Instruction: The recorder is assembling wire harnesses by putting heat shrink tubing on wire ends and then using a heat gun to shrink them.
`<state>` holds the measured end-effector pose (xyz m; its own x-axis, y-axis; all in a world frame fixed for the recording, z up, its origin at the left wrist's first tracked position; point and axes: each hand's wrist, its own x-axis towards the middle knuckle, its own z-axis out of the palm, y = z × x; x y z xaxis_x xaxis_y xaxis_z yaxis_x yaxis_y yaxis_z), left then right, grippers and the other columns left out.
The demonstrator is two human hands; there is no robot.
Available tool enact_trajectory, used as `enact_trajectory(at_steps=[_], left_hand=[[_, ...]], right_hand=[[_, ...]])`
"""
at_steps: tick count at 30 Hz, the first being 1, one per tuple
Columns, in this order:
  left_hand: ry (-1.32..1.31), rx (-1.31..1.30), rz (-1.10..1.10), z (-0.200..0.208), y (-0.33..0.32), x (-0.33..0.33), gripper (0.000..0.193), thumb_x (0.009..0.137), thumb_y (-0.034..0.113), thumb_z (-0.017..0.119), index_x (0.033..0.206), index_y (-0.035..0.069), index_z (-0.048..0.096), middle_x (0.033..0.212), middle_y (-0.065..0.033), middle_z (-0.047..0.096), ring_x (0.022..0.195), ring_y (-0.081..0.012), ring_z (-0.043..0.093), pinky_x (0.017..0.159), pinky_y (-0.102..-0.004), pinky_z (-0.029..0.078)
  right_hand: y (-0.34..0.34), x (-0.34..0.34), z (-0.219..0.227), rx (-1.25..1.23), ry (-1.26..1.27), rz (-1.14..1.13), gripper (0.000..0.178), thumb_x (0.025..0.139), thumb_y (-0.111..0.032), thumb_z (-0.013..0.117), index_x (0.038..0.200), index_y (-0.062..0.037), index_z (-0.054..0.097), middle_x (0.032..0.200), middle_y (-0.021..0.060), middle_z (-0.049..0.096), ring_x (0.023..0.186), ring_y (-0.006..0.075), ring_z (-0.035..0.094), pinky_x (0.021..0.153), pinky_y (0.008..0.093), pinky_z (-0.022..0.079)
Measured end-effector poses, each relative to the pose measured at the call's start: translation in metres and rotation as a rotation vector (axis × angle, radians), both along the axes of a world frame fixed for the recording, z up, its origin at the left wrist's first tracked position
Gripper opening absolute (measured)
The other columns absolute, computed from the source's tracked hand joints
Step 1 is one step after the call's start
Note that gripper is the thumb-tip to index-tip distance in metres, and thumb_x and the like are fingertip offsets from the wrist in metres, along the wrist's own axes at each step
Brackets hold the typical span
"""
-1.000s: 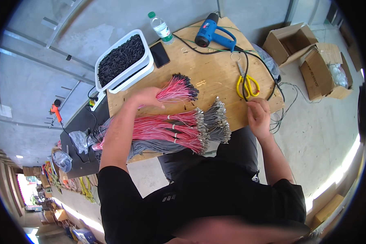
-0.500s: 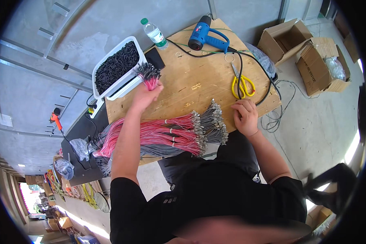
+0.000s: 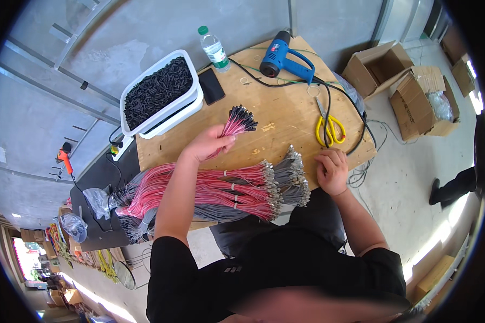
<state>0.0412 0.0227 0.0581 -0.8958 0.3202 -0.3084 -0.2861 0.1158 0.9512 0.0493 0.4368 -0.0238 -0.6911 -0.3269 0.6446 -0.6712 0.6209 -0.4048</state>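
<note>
My left hand point(image 3: 211, 143) is closed round a bundle of pink wires point(image 3: 234, 127), whose black-tipped ends fan out to the right above the wooden table. Below that forearm lie thick tied bundles of pink wires point(image 3: 210, 185) with silvery metal ends, and grey wires point(image 3: 292, 175) lie beside and under them. At the table's near right edge rests my right hand point(image 3: 331, 171), its fingers curled; whether anything is inside them is hidden. Just above it are yellow-handled scissors point(image 3: 335, 131) with a black cable across them.
A white tub point(image 3: 193, 102) full of short black tubes stands at the back left, next to a black phone point(image 3: 211, 86) and a water bottle point(image 3: 214, 49). A blue heat gun point(image 3: 285, 58) lies at the back. Cardboard boxes point(image 3: 415, 107) stand on the floor at right.
My left hand has moved right, away from the tub, carrying the pink wires with it. My right hand stays by the scissors. A person at the far right has shifted.
</note>
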Motion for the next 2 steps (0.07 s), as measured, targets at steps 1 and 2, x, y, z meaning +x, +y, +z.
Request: enact_trajectory(at_steps=[1, 2], left_hand=[[0.046, 0.025, 0.004, -0.0046, -0.0066, 0.0050, 0.022, 0.105, 0.019, 0.069, 0.122, 0.005, 0.066, 0.082, 0.0023, 0.060, 0.072, -0.0107, 0.057, 0.069, -0.0270, 0.047], [0.091, 0.048, 0.009, -0.0126, -0.0133, 0.0116, 0.032, 0.105, 0.019, 0.069, 0.133, 0.005, 0.066, 0.082, 0.0020, 0.061, 0.072, -0.0112, 0.057, 0.071, -0.0267, 0.047]], right_hand=[[-0.0009, -0.0007, -0.0001, 0.011, 0.008, -0.010, 0.026, 0.072, 0.004, 0.072, 0.095, -0.0091, 0.074, 0.102, 0.0085, 0.072, 0.101, 0.0317, 0.068, 0.089, 0.0458, 0.052], [-0.0028, -0.0011, -0.0007, 0.020, 0.015, -0.018, 0.027, 0.071, 0.004, 0.072, 0.095, -0.0097, 0.075, 0.103, 0.0082, 0.072, 0.102, 0.0320, 0.067, 0.090, 0.0473, 0.052]])
